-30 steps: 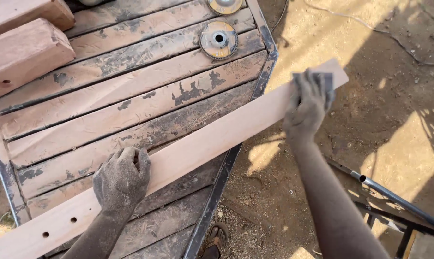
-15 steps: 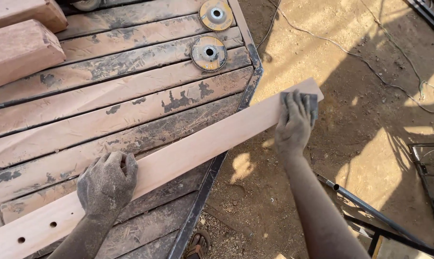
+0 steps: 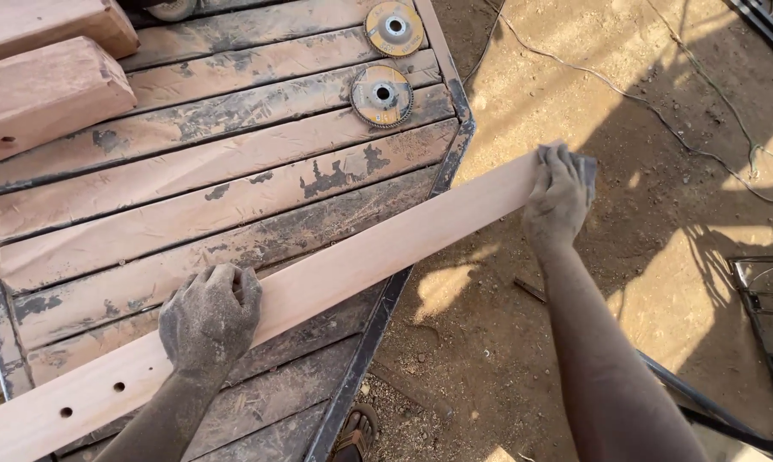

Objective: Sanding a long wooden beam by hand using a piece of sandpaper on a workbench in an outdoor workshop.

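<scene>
A long board was pinned flat on the slatted tabletop by the left hand, its axis running toward two o'clock, where the right hand was clamped over sandpaper at the overhanging end.

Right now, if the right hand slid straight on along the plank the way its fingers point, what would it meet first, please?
Nothing, it seems: the right hand already sits at the plank's far end, and beyond lies only bare ground, lower down.

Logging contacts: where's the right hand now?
Head view, right of centre: the right hand presses a grey pad on the plank's far end, overhanging the table edge.
</scene>
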